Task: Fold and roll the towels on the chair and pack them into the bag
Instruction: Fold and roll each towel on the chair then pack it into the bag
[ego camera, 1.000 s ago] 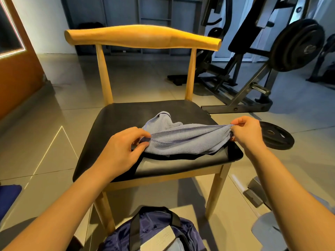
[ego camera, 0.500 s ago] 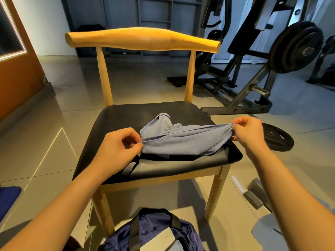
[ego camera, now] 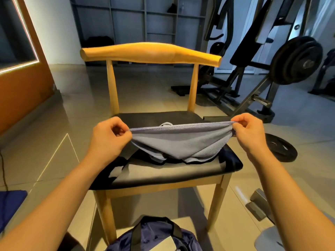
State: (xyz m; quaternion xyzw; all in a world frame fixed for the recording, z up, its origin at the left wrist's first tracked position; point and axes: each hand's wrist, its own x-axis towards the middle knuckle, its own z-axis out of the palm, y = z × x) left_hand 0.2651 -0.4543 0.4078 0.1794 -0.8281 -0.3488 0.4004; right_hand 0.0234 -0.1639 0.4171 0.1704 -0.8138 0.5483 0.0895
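Note:
A light blue-grey towel (ego camera: 181,142) hangs stretched between my two hands above the black seat of a wooden chair (ego camera: 163,176). My left hand (ego camera: 108,138) pinches its left corner, and my right hand (ego camera: 248,134) pinches the right corner. The towel's top hem is taut; its lower part sags and bunches onto the seat. A dark cloth (ego camera: 119,165) lies on the seat under it. An open navy bag (ego camera: 154,236) with black straps sits on the floor below the chair's front edge.
A weight machine with black plates (ego camera: 295,60) stands at the right rear. A loose weight plate (ego camera: 281,149) lies on the floor right of the chair. An orange door (ego camera: 21,84) is on the left. A blue mat (ego camera: 10,203) lies at the lower left.
Both hands have lifted and spread apart, raising the towel off the seat and pulling its top edge straight. The view has tilted down slightly.

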